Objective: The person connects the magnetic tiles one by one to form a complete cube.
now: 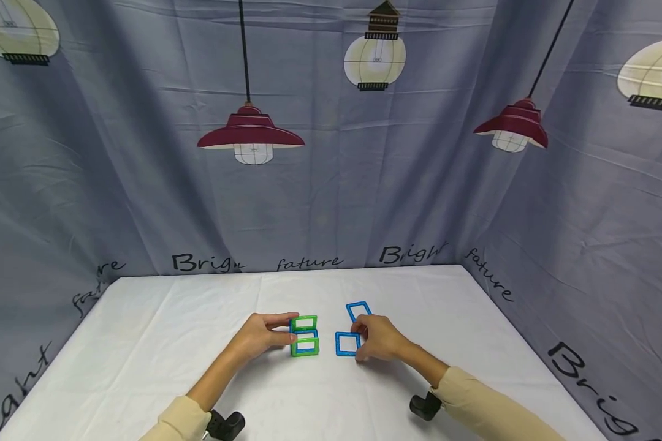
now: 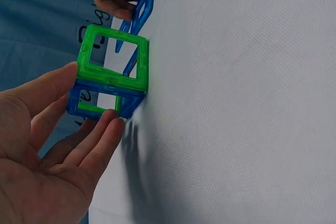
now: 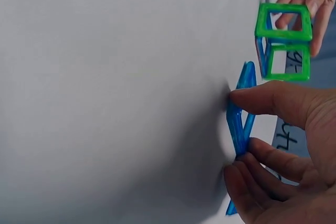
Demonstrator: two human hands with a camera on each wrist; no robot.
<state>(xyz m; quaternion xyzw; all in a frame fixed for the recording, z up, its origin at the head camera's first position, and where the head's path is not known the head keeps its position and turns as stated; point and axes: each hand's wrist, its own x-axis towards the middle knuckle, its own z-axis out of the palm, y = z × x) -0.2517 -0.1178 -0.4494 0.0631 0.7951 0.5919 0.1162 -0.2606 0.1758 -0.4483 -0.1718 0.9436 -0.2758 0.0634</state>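
Observation:
A box-shaped build of green and blue magnetic tile frames (image 1: 306, 340) stands on the white table, left of centre. My left hand (image 1: 254, 335) pinches it from its left side; in the left wrist view the thumb and fingertips meet the edges of the build (image 2: 113, 81). To its right, a blue square magnetic tile (image 1: 338, 344) sits apart from the build. My right hand (image 1: 382, 338) pinches this tile by its right side, and in the right wrist view the thumb (image 3: 257, 98) presses along the near edge. Behind it lies a second blue tile (image 1: 357, 304), partly hidden by the right hand.
The table (image 1: 187, 331) has a white cloth cover. Grey-blue curtains (image 1: 320, 202) printed with lamps and lettering hang close behind the table and along its sides. A black camera mount (image 1: 426, 405) sits at the right wrist, another (image 1: 226, 425) at the left.

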